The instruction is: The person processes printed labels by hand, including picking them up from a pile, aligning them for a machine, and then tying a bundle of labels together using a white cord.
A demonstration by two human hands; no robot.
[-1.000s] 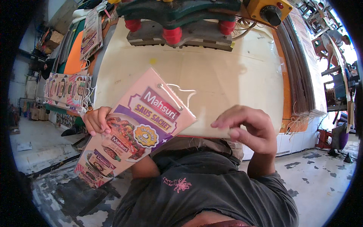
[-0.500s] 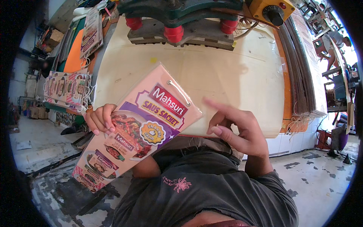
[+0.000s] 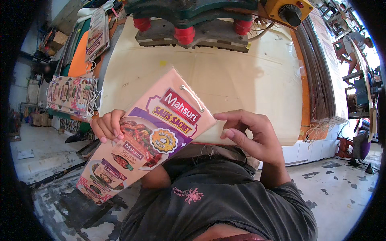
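Note:
A long printed hanging display card [image 3: 140, 132], pink and purple with food pictures, is tilted in front of me. Two metal eyelets pierce its upper right end. My left hand [image 3: 107, 126] grips its left edge, fingers on the printed face and the thumb hidden behind. On the other side, my right hand [image 3: 251, 134] has its index fingertip at the card's right corner, with the thumb apart below it. Nothing shows between those fingers. Beyond the card lies a cream sheet-covered worktable [image 3: 241, 88].
A dark green press [image 3: 189, 20] with red cylinders stands at the table's far side, beside a yellow control box [image 3: 287, 12] with a black dial. Stacked sheets [image 3: 321, 76] line the right edge. Corded cards [image 3: 70, 94] lie at left. A person [image 3: 356, 48] is far right.
My right index finger has come to the card's right corner, after pointing up a little apart from it. The card has shifted very slightly; my left hand keeps its grip.

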